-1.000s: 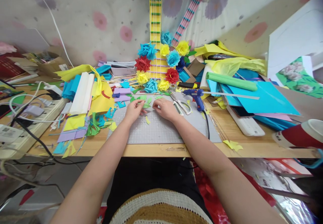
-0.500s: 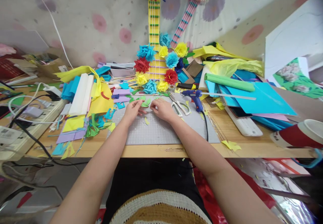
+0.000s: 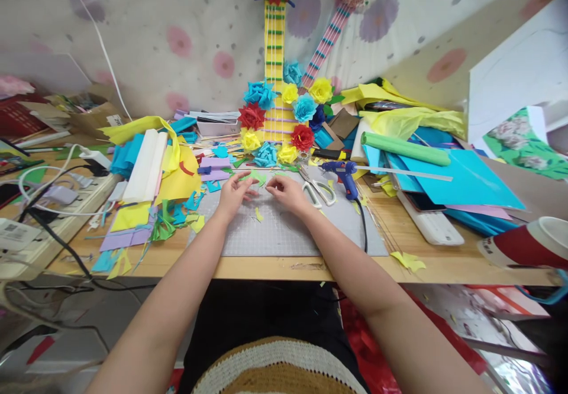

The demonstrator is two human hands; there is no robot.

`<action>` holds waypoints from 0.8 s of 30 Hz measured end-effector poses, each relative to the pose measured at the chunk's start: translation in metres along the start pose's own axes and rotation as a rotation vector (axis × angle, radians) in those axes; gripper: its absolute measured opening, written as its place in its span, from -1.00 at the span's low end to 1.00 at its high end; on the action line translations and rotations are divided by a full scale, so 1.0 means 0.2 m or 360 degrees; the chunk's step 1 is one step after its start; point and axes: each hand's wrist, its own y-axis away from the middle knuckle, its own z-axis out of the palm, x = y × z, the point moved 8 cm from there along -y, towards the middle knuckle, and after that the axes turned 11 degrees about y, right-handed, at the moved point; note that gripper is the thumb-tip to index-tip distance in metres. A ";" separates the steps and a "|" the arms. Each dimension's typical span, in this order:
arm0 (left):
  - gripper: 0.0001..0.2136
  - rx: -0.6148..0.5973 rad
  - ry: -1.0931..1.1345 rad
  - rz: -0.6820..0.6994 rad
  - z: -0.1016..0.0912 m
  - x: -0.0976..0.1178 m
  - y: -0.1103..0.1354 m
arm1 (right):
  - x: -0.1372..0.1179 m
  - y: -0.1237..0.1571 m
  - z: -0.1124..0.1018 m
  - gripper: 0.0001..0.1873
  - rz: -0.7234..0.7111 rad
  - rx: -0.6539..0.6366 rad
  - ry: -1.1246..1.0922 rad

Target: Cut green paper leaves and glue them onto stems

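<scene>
Head view | upper middle: flowers (image 3: 302,138) already on yellow guitar (image 3: 274,45) | center: green paper (image 3: 258,177) seems unattached | left hand (image 3: 234,196), right hand (image 3: 286,193): grip cannot tell

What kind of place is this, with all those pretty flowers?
It looks like a crafting corner, though I can't tell whether it's at home or in a workshop. The scissors, blue glue gun and yellow guitar shape decorated with flowers show it.
</scene>
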 end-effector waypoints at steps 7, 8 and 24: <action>-0.69 0.0020 -0.0157 0.0094 0.02 -0.02 0.01 | 0.07 0.04 0.12 -0.75 0.0540 -0.0338 -0.1161; -0.71 -0.0019 -0.0166 0.0073 0.04 -0.03 0.01 | 0.07 0.04 0.14 -0.74 0.0565 -0.0371 -0.1194; -0.91 0.0091 -0.0364 -0.0130 0.11 -0.06 0.02 | 0.08 0.04 0.15 -0.81 0.0532 -0.0479 -0.0999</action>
